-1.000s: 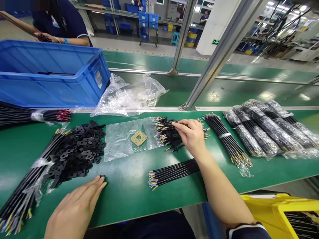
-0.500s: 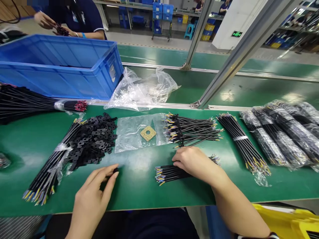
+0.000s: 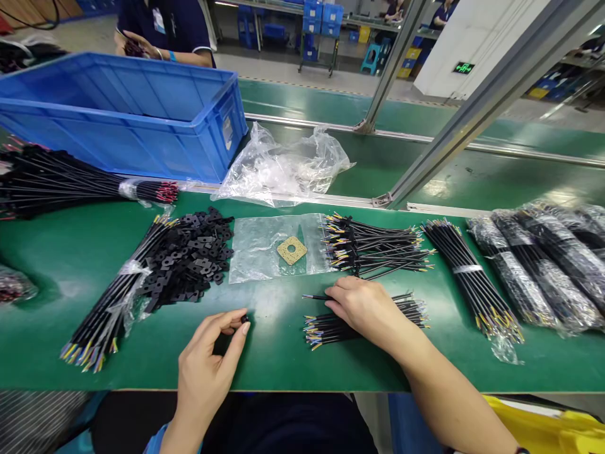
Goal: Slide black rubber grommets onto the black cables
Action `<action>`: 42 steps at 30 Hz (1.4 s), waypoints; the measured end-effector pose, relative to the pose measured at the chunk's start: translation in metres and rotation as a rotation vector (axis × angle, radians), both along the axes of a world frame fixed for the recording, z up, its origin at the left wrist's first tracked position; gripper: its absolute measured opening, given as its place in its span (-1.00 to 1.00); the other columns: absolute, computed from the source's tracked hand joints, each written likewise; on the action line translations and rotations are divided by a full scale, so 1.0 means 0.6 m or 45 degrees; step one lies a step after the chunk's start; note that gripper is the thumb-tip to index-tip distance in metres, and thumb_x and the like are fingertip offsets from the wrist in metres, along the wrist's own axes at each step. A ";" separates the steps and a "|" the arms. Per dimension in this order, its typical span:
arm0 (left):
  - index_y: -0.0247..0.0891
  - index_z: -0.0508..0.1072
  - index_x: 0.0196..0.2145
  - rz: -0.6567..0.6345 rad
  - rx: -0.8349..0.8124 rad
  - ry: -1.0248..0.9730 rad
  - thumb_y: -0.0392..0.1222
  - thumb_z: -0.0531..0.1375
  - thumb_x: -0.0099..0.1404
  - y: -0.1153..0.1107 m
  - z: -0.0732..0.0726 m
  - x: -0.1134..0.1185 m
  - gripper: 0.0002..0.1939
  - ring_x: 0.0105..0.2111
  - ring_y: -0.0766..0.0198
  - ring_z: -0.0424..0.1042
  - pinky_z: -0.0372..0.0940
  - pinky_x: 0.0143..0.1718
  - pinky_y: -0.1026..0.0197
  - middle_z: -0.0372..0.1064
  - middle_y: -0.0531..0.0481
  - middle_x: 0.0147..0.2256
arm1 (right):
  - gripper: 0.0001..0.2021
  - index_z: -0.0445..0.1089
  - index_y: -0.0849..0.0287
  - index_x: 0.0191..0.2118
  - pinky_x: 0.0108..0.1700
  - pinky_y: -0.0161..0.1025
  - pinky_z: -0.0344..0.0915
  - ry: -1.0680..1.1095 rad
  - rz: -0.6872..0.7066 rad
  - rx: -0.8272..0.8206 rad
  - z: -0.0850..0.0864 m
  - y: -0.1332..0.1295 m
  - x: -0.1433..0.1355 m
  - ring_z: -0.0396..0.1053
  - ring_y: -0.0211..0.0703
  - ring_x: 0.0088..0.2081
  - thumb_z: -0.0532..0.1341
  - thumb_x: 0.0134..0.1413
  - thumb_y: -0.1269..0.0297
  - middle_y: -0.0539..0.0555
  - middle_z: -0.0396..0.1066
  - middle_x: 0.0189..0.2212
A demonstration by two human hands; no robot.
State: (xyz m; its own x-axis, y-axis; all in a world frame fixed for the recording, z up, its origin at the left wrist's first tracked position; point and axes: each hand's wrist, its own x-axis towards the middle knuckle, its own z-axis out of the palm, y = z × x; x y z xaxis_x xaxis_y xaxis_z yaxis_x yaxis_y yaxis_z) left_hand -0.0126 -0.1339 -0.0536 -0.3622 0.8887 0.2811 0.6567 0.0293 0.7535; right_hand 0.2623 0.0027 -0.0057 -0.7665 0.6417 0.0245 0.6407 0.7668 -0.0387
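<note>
My left hand (image 3: 210,366) pinches a small black plastic piece (image 3: 244,319) between thumb and index finger, above the green table. It resembles the flat black pieces with holes in the pile (image 3: 191,258) farther left. My right hand (image 3: 357,307) is closed on a short black cable (image 3: 317,297), whose stripped end points left out of the fingers. Below that hand lies a loose bunch of short black cables (image 3: 326,330) with coloured wire ends, partly covered by the hand. Behind it, cables with black pieces on their left ends (image 3: 378,246) lie in a stack.
A clear plastic bag (image 3: 255,252) with a yellow square plate (image 3: 292,250) lies mid-table. Tied cable bundles (image 3: 113,296) flank the work area, with wrapped bundles (image 3: 515,265) at right. Behind are a blue crate (image 3: 155,135), crumpled plastic (image 3: 288,167) and a metal frame post (image 3: 454,132). A co-worker sits beyond.
My right hand has lifted one cable clear of the bunch, its end now showing at the left. My left hand has moved right, nearer to it, still pinching the black piece. The view has shifted slightly.
</note>
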 end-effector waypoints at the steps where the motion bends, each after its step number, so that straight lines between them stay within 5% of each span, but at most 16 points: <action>1: -0.15 0.62 -0.09 0.005 0.001 -0.009 -0.04 0.29 0.41 -0.001 -0.001 0.000 -0.79 -0.32 0.22 0.57 0.49 -0.20 0.18 0.57 0.00 -0.24 | -0.85 0.52 0.13 -0.32 -0.36 -0.24 0.23 0.011 -0.009 0.020 -0.002 0.000 0.001 0.48 -0.19 -0.34 0.32 0.35 0.37 0.01 0.49 -0.42; 4: -0.17 0.60 -0.06 0.043 -0.014 -0.050 -0.01 0.29 0.41 -0.004 -0.006 -0.001 -0.75 -0.30 0.20 0.58 0.49 -0.18 0.16 0.57 -0.02 -0.24 | -0.77 0.46 0.14 -0.39 -0.37 -0.23 0.20 0.048 -0.029 0.086 -0.007 0.000 0.000 0.42 -0.18 -0.39 0.27 0.36 0.43 0.02 0.45 -0.46; 10: -0.17 0.60 -0.13 0.035 -0.029 -0.091 0.03 0.31 0.39 -0.006 -0.010 -0.003 -0.75 -0.32 0.20 0.56 0.48 -0.21 0.16 0.57 -0.01 -0.27 | -0.77 0.52 0.19 -0.12 -0.16 -0.17 0.29 0.215 -0.110 0.258 -0.035 0.018 -0.037 0.42 -0.07 -0.30 0.11 0.53 0.33 0.11 0.50 -0.36; 17: -0.16 0.60 -0.13 0.008 -0.005 -0.107 0.01 0.31 0.40 -0.005 -0.007 -0.003 -0.78 -0.33 0.22 0.56 0.47 -0.22 0.19 0.56 0.01 -0.28 | -0.67 0.54 0.21 0.06 -0.05 -0.17 0.40 0.242 -0.079 0.358 -0.068 0.032 -0.064 0.46 -0.06 -0.15 0.05 0.46 0.52 0.21 0.56 -0.11; 32: -0.15 0.62 -0.15 -0.026 0.017 -0.128 -0.03 0.33 0.38 -0.005 -0.005 -0.003 -0.82 -0.35 0.25 0.55 0.48 -0.25 0.23 0.57 0.01 -0.29 | -0.57 0.43 0.23 0.27 -0.03 -0.15 0.47 0.115 -0.044 0.294 -0.085 0.033 -0.067 0.43 -0.01 -0.13 0.07 0.40 0.55 0.27 0.54 -0.05; 42: -0.20 0.63 -0.21 0.079 -0.042 -0.782 0.03 0.45 0.23 0.001 0.000 0.026 -0.71 -0.31 0.20 0.64 0.54 -0.23 0.26 0.64 -0.06 -0.28 | -0.53 0.43 0.21 0.28 -0.11 -0.16 0.53 0.345 -0.029 0.228 -0.092 0.041 -0.063 0.46 0.01 -0.09 0.05 0.37 0.59 0.29 0.51 -0.03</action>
State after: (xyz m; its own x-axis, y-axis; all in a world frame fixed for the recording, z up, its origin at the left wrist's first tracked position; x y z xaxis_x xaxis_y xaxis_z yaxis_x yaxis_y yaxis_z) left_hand 0.0031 -0.1334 -0.0537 -0.5003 0.8656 -0.0220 0.0997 0.0828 0.9916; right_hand 0.2246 0.0275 -0.0608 -0.7022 0.6259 0.3394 0.6426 0.7624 -0.0762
